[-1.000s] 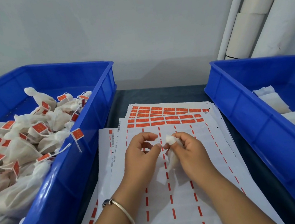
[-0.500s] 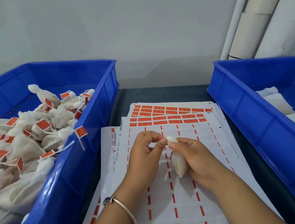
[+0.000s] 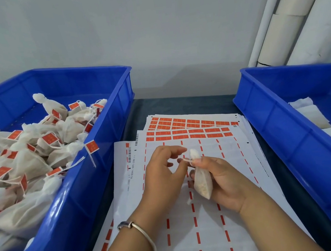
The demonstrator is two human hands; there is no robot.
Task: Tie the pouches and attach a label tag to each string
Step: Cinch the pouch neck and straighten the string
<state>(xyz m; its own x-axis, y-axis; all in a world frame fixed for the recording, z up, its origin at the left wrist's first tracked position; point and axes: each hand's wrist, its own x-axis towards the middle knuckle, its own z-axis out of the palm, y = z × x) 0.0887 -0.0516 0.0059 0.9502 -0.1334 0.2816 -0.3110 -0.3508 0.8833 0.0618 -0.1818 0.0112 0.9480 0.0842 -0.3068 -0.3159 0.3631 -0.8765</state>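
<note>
From the head camera I see two blue bins on a dark bench [image 3: 180, 103], one at each side. The left bin [image 3: 107, 132] is piled well up its walls with tied pouches [image 3: 30, 161], white and gathered at the neck, most of them trailing a string that carries a small orange tag [image 3: 91, 146]; one tag hangs out over the bin's right rim. The right bin [image 3: 280, 124] holds far less: a few flat white bags [image 3: 312, 114] lying along its far right side, cut off by the frame edge, and I cannot tell whether they are tied. Between the bins, label sheets [image 3: 213, 229] lie fanned over the bench; the near sheets show only backing with orange dashed lines, while the far sheets still carry rows of orange labels [image 3: 190, 129]. Over these sheets my right hand [image 3: 226, 182] has its grip curled round a small filled pouch [image 3: 202, 181], held upright with its puffed top poking out above the fingers. My left hand [image 3: 162, 175] sits just beside it, and its thumb and forefinger pinch the string [image 3: 186, 160] at the pouch's neck, the other fingers loosely bent. A silver bangle [image 3: 140, 231] circles the left wrist. White pipes [image 3: 293, 20] run up the wall at the far right.
</note>
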